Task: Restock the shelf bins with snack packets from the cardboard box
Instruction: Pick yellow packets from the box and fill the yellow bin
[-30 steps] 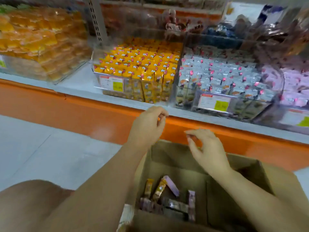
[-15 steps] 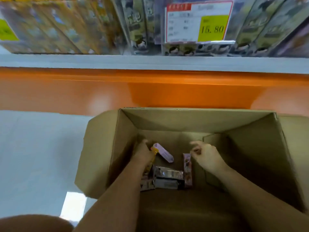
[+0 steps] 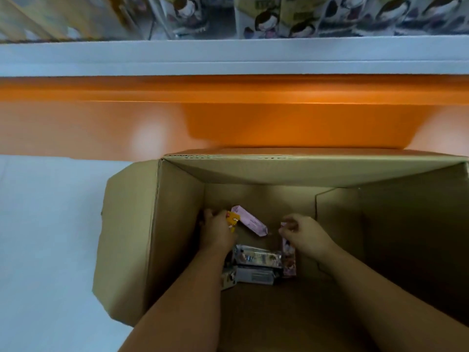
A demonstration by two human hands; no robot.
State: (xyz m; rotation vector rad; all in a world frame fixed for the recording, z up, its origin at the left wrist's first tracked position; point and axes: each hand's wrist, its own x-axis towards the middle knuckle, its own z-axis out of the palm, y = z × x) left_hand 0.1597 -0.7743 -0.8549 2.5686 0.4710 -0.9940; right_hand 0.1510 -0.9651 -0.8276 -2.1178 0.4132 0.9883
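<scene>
An open cardboard box stands on the floor below the shelf. Both my arms reach down into it. My left hand grips a yellow snack packet near the box's left wall. My right hand has its fingers curled at the top end of an upright pink packet. Between my hands a lilac packet leans at an angle. Silver packets lie flat on the box bottom, partly hidden by my left forearm.
The white shelf edge runs across the top, with clear bins of printed packets above it. An orange base panel lies behind the box. The box's left flap hangs out over the pale floor.
My hands dropped from shelf height into the box, and my view tilted down after them. My left hand closed on the yellow packet. My right hand settled by the pink packet.
</scene>
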